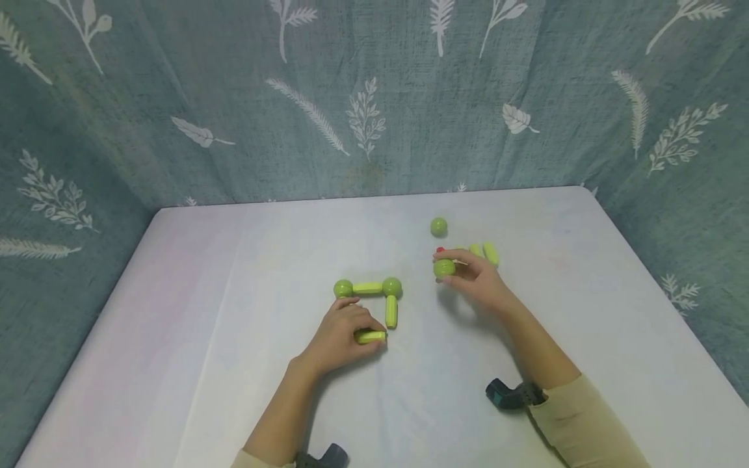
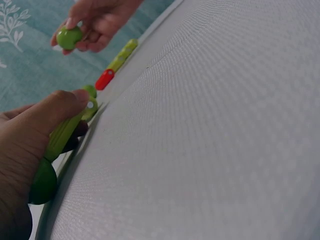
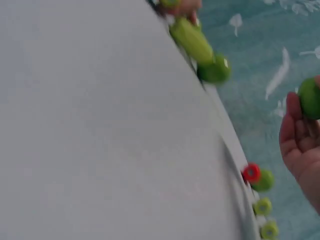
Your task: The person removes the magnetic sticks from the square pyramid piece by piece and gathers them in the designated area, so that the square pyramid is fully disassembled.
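Observation:
My left hand (image 1: 342, 331) grips a yellow-green rod (image 1: 370, 337) low over the white table. A green ball (image 2: 44, 182) shows at that rod's near end in the left wrist view; from the head it is hidden by the hand. Beyond the fingers, a green ball (image 1: 342, 288), a rod (image 1: 367, 288), a second ball (image 1: 392, 286) and another rod (image 1: 391, 312) form a corner shape. To the right, my right hand (image 1: 480, 283) pinches a green ball (image 1: 444, 268) between thumb and fingers, raised above the table with its shadow below.
Behind the right hand lie a loose green ball (image 1: 439, 226), a red piece (image 1: 441, 249) and yellow-green rods (image 1: 491, 253), partly covered by that hand. Leaf-patterned teal cloth (image 1: 368, 175) rises along the table's back and sides. A dark wrist device (image 1: 509, 394) sits by the right sleeve.

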Available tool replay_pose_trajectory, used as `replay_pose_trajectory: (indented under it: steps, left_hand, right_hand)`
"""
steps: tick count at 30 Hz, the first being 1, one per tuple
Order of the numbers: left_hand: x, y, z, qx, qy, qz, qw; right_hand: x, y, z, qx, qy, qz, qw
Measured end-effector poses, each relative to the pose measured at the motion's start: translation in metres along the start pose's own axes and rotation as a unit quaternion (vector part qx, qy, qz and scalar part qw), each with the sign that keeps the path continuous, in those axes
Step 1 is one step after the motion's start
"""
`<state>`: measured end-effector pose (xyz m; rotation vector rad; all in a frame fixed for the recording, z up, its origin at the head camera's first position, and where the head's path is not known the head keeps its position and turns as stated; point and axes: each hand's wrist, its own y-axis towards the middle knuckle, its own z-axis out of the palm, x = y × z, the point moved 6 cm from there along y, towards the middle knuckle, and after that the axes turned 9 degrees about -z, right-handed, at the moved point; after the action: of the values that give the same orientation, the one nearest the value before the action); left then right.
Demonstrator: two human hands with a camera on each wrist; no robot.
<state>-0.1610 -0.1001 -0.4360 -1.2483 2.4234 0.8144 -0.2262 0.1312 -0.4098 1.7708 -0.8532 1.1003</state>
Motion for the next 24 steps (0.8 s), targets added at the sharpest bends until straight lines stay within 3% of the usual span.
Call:
replay_pose_trajectory:
  steps: [2,5,8,13,21,24]
  left_hand:
    - [0.001,0.0,0.001,0.0,-0.002,0.001,1.0]
    - [0.002,-0.001,0.003,0.003,-0.005,-0.002,1.0]
    - [0.003,0.0,0.003,0.004,-0.007,-0.005,1.0]
    - [0.002,0.001,0.002,0.003,-0.005,-0.008,1.0]
    - [0.0,0.0,0.0,0.001,0.013,-0.006,0.9999]
    - [0.001,0.0,0.0,0.005,0.017,-0.011,0.9998]
  right_hand:
    - [-0.001,0.006,-0.009,-0.002,0.004,0.018,1.0]
    - [-0.008,0.015,-0.026,-0.021,-0.031,0.074,0.997]
    - [-0.018,0.028,-0.047,-0.072,-0.094,0.14,0.983]
    - [-0.033,0.051,-0.074,-0.13,-0.184,0.149,0.963]
    - [-0.063,0.076,-0.077,-0.046,-0.255,0.192,0.947]
    - [-0.07,0.082,-0.077,-0.043,-0.273,0.202,0.94]
